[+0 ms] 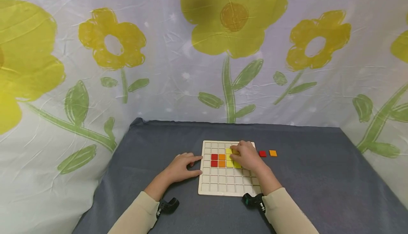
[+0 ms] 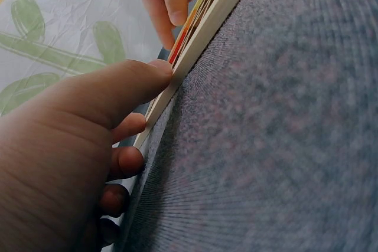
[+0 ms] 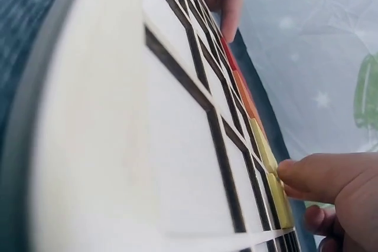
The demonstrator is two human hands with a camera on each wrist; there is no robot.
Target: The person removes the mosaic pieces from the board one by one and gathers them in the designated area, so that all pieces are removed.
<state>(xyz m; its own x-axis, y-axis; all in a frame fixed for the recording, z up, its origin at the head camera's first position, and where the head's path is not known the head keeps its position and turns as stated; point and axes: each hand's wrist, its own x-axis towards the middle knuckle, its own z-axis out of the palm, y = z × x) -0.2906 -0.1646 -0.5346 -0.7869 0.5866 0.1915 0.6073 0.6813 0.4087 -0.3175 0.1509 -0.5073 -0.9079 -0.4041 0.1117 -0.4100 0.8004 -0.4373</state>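
A pale wooden grid board (image 1: 223, 188) lies flat before me. Red tiles (image 1: 214, 163), orange tiles (image 1: 221, 163) and yellow tiles (image 1: 229, 163) sit side by side in its squares. Along the board's left edge, my left hand (image 1: 181, 169) rests with thumb and index finger spread and touching the rim. My right hand (image 1: 248, 156) reaches over the upper right of the board. Its thumb and index finger pinch a yellow tile (image 1: 236, 151) down at the grid, partly covering it. In the right wrist view the thumb tip meets the yellow tiles (image 3: 279, 200) at the board's surface.
A loose red tile (image 1: 262, 154) and a loose orange tile (image 1: 273, 153) lie on the dark cloth just right of the board. The dark grey cloth (image 1: 306, 177) covers the table. Behind it hangs a white curtain (image 1: 169, 67) with yellow flowers.
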